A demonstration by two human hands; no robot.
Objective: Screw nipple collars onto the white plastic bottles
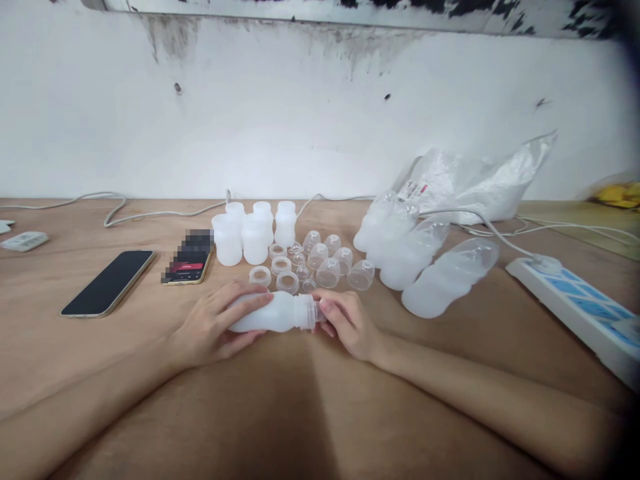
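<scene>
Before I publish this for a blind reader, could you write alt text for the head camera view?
Left hand grips a white bottle sideways above a wooden table; right hand pinches its clear tip. Behind are open bottles, rings, teats and clear domes, between phones and capped bottles.

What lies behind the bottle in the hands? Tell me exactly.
Behind the bottle are clear rings, small teats and domed caps, with upright white bottles farther back. Whatever the held bottle and left hand cover cannot be seen.
</scene>
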